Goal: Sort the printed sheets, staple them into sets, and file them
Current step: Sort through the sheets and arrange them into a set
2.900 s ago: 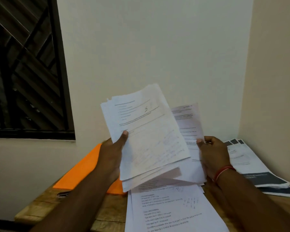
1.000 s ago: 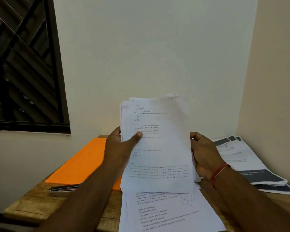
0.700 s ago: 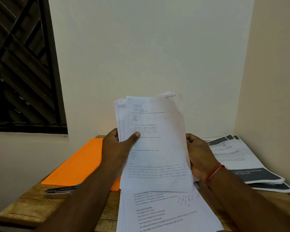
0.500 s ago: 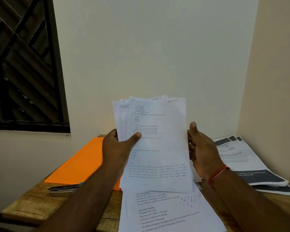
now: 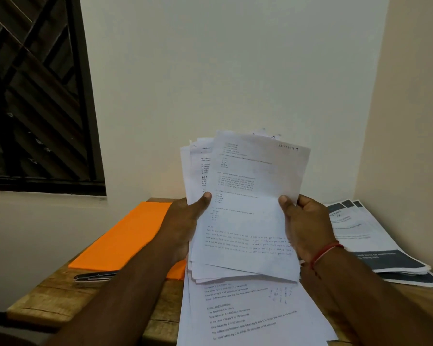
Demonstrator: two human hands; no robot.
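Observation:
I hold a fanned stack of printed sheets (image 5: pixel 248 196) upright above the table. My left hand (image 5: pixel 183 221) grips the stack's left edge, thumb on the front. My right hand (image 5: pixel 303 226) pinches the front sheet at its right edge, thumb on the front; that sheet is tilted slightly clockwise and has handwriting at its top right corner. More printed sheets (image 5: pixel 250 313) lie flat on the table beneath. A stapler (image 5: pixel 95 275) lies on the wood to the left, beside an orange folder (image 5: pixel 125 238).
The wooden table (image 5: pixel 48 300) stands in a corner, walls behind and to the right. A pile of dark-banded booklets (image 5: pixel 375 240) lies at the right. A dark window (image 5: pixel 35 96) is on the left wall.
My right hand went from flat against the stack's right edge to pinching the front sheet, which has shifted right and tilted, fanning the sheets behind it. The left hand kept its grip.

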